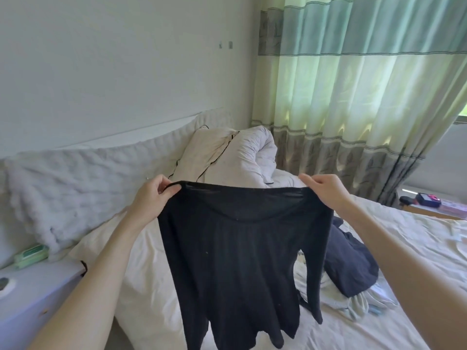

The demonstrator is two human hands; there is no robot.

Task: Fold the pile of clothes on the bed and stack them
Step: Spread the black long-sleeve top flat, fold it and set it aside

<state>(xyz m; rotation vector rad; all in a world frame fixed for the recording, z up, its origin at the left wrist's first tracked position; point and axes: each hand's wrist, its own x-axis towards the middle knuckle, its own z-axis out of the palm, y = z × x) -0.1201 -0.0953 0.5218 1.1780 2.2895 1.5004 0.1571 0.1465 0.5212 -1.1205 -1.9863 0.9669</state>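
The person holds a black long-sleeved top up in the air over the bed, spread between both hands. The left hand pinches one shoulder of the top, its fingers curled round the neckline edge; the right hand pinches the other shoulder the same way. The body of the top hangs straight down and one sleeve dangles on the right side. The rest of the pile, a dark navy garment lying on pale blue clothes, sits crumpled on the bed just behind and to the right of the hanging top.

The thin fabric looks slippery, so a light pinch could let one shoulder slide free and the top collapse into a heap. If it is lowered where it hangs, the loose sleeve may fold underneath or drag across the pile, leaving creases or tangling with the unfolded clothes
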